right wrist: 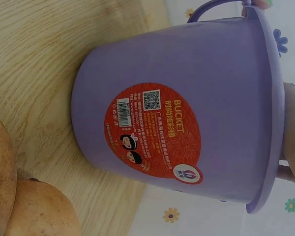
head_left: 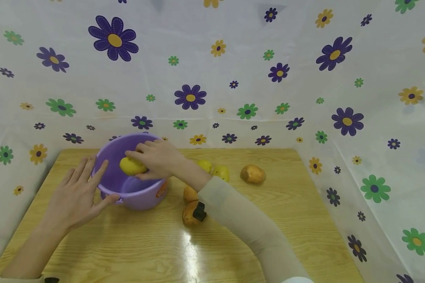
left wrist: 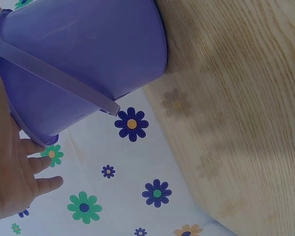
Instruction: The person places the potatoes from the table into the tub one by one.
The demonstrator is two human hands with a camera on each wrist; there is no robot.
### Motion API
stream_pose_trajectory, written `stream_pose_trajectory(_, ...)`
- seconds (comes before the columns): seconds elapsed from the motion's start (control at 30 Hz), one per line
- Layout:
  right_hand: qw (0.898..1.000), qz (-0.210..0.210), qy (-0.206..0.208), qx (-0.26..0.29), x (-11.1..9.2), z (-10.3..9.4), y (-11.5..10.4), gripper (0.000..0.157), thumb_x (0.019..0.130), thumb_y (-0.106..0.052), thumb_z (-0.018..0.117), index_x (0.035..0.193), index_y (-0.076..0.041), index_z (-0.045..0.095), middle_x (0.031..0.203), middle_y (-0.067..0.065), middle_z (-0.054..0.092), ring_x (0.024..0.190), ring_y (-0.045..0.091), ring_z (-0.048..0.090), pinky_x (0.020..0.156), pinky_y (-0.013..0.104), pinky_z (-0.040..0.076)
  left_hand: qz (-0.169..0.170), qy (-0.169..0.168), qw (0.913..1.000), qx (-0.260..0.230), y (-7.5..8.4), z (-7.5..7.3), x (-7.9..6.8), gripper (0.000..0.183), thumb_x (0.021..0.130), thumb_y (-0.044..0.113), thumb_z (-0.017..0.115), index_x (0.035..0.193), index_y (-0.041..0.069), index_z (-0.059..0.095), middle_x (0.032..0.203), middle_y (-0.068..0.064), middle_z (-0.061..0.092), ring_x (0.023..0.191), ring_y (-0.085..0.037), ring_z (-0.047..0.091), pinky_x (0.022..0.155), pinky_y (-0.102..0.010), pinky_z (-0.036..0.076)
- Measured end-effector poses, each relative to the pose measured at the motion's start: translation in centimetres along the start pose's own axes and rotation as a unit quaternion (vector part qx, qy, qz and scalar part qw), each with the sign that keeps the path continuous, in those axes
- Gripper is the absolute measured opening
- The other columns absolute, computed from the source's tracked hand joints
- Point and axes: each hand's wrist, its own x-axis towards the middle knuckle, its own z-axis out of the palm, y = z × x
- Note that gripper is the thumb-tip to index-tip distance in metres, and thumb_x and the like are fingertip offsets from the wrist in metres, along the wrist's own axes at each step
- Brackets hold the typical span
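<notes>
A purple bucket (head_left: pixel 145 200) stands tilted on the wooden table, its mouth toward me. My right hand (head_left: pixel 159 157) reaches over the rim and grips a yellow fruit (head_left: pixel 130 166) inside the bucket, thumb on the near side. In the right wrist view, part of this hand (right wrist: pixel 294 132) shows beyond the rim. My left hand (head_left: pixel 76 192) rests at the bucket's left rim with its fingers extended and its thumb along the near edge. The left wrist view shows the bucket's handle (left wrist: pixel 59 76) hanging down the outside, near that hand (left wrist: pixel 10 167).
Two yellow fruits (head_left: pixel 221 173) lie right of the bucket, partly behind my right forearm. Two round tan-brown pieces of produce (head_left: pixel 190 215) sit nearer me, and another brown piece (head_left: pixel 253 174) lies farther right. Flower-patterned white cloth (head_left: pixel 212 78) encloses the table's back and sides.
</notes>
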Motion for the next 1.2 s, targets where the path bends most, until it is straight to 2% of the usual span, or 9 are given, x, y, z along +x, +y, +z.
stream_pose_trajectory(0.33, 0.996, -0.001, -0.088, -0.032, 1.6, 0.1, -1.0, 0.075, 0.099, -0.069, 0.057, 0.158, -0.026, 0.045, 0.143, -0.002, 0.064, 0.125, 0.017, 0.066, 0.105, 0.031, 0.057, 0.002, 0.004, 1.0, 0.0, 0.0, -0.2, -0.1, 0.101, 0.096, 0.069, 0.06, 0.169, 0.01, 0.022, 0.174, -0.028, 0.019, 0.164, -0.047, 0.017, 0.137, -0.06, 0.011)
stream_pose_trajectory(0.47, 0.994, -0.001, -0.1, -0.031, 1.7, 0.0, -1.2, 0.075, 0.1, -0.069, 0.055, 0.16, -0.026, 0.043, 0.148, -0.001, 0.061, 0.13, 0.017, 0.064, 0.111, 0.032, 0.055, 0.003, 0.003, 1.0, 0.002, 0.0, -0.2, -0.1, 0.101, 0.096, 0.069, 0.06, 0.169, 0.01, 0.022, 0.174, -0.029, 0.018, 0.164, -0.047, 0.016, 0.137, -0.06, 0.01)
stream_pose_trajectory(0.63, 0.998, -0.004, -0.059, -0.032, 1.3, 0.2, -0.8, 0.077, 0.101, -0.07, 0.051, 0.162, -0.025, 0.042, 0.152, 0.0, 0.059, 0.133, 0.019, 0.064, 0.115, 0.034, 0.054, 0.005, 0.005, 1.0, 0.003, 0.0, -0.1, -0.1, 0.101, 0.096, 0.069, 0.06, 0.169, 0.01, 0.024, 0.174, -0.029, 0.02, 0.163, -0.048, 0.018, 0.136, -0.062, 0.014)
stream_pose_trajectory(0.8, 1.0, 0.006, -0.019, -0.008, 0.4, -0.1, -0.3, 0.079, 0.101, -0.071, 0.05, 0.163, -0.024, 0.04, 0.153, 0.001, 0.059, 0.135, 0.019, 0.062, 0.117, 0.037, 0.052, 0.005, 0.008, 0.9999, 0.006, -0.1, -0.1, 0.0, 0.101, 0.094, 0.07, 0.061, 0.167, 0.009, 0.028, 0.173, -0.029, 0.022, 0.162, -0.048, 0.021, 0.133, -0.065, 0.021)
stream_pose_trajectory(1.07, 0.999, 0.01, 0.03, 0.02, -2.1, -0.6, 0.4, 0.081, 0.1, -0.072, 0.049, 0.165, -0.025, 0.037, 0.159, 0.0, 0.054, 0.142, 0.021, 0.056, 0.112, 0.037, 0.054, 0.007, 0.006, 0.9999, 0.007, 0.1, -0.1, 0.2, 0.102, 0.095, 0.071, 0.06, 0.168, 0.009, 0.026, 0.174, -0.028, 0.02, 0.163, -0.047, 0.019, 0.133, -0.065, 0.019)
stream_pose_trajectory(1.2, 0.998, 0.002, 0.057, 0.023, -3.5, -0.5, 0.4, 0.085, 0.099, -0.073, 0.05, 0.166, -0.023, 0.034, 0.16, 0.002, 0.054, 0.145, 0.022, 0.055, 0.119, 0.039, 0.05, 0.007, 0.011, 0.9999, 0.005, 0.1, 0.0, 0.2, 0.102, 0.094, 0.07, 0.061, 0.168, 0.01, 0.026, 0.174, -0.028, 0.021, 0.163, -0.047, 0.02, 0.131, -0.067, 0.023)
